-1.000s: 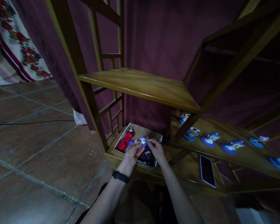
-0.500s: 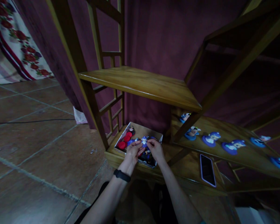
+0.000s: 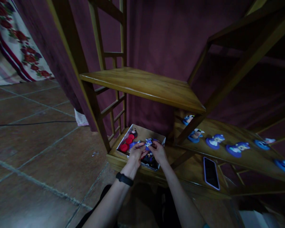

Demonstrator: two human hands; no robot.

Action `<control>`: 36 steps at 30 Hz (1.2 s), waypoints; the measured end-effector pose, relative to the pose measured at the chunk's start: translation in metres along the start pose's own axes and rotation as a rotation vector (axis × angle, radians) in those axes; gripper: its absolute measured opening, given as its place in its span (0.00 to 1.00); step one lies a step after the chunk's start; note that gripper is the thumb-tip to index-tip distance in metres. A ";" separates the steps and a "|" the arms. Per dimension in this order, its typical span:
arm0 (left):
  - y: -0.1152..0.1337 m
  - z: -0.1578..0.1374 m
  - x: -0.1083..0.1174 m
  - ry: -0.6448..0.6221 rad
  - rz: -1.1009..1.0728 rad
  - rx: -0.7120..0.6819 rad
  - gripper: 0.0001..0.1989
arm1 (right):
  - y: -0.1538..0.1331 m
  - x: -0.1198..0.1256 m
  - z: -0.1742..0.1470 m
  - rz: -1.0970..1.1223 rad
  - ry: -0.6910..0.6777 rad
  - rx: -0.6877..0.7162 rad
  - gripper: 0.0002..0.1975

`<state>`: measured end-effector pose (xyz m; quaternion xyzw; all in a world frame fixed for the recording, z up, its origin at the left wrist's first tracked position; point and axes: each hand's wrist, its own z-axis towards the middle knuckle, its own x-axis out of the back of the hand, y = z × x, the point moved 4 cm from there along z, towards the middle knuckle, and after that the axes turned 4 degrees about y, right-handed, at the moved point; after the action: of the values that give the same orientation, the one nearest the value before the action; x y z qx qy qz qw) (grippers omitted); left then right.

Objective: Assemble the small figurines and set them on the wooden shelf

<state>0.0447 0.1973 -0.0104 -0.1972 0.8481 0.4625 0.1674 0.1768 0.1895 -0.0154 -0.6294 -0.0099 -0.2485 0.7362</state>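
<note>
A small blue-and-white figurine (image 3: 148, 143) is held upright between both my hands, over an open cardboard box (image 3: 146, 130). My left hand (image 3: 136, 154) pinches it from the left, and my right hand (image 3: 159, 151) has its fingers on the right side. Inside the box, red round discs (image 3: 124, 147) lie along the left, with a dark figurine (image 3: 134, 131) in the back left corner. Several more blue and dark pieces sit beneath and beside my hands, partly hidden by them.
On the right-hand shelf several blue-based figurines stand in a row, among them a purple-haired one (image 3: 215, 141) and another (image 3: 237, 148). A phone (image 3: 211, 173) lies on the lower board. The upper shelf (image 3: 142, 85) overhangs behind the box; a wooden post (image 3: 192, 128) rises to its right.
The figurine has turned slightly and shifted a little to the right between my fingers. My hands have barely moved; the box and the shelf figurines stay put.
</note>
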 end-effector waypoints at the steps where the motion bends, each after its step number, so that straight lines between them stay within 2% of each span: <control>1: 0.000 0.000 0.000 0.003 0.003 -0.007 0.09 | 0.000 0.000 0.000 -0.010 0.000 -0.001 0.12; 10: 0.000 -0.004 0.005 0.051 -0.016 -0.068 0.09 | -0.004 -0.002 -0.005 0.011 -0.028 0.017 0.09; 15: 0.005 -0.006 0.003 0.010 -0.052 -0.061 0.11 | -0.003 -0.005 -0.007 0.216 -0.024 -0.054 0.15; 19: 0.008 -0.006 0.000 -0.060 -0.038 -0.066 0.10 | -0.009 -0.005 -0.007 0.286 -0.006 -0.066 0.14; 24: 0.013 -0.005 -0.003 -0.129 -0.066 -0.079 0.10 | -0.021 0.001 -0.006 0.239 0.028 0.051 0.12; 27: 0.014 -0.004 -0.003 -0.155 -0.110 -0.037 0.08 | -0.025 0.003 -0.006 0.176 0.061 0.117 0.12; 36: 0.014 -0.002 -0.001 -0.146 -0.118 0.064 0.07 | -0.030 -0.002 -0.011 0.125 0.015 0.116 0.13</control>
<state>0.0386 0.2029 0.0010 -0.2072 0.8349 0.4376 0.2618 0.1606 0.1775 0.0098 -0.5833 0.0206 -0.2055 0.7856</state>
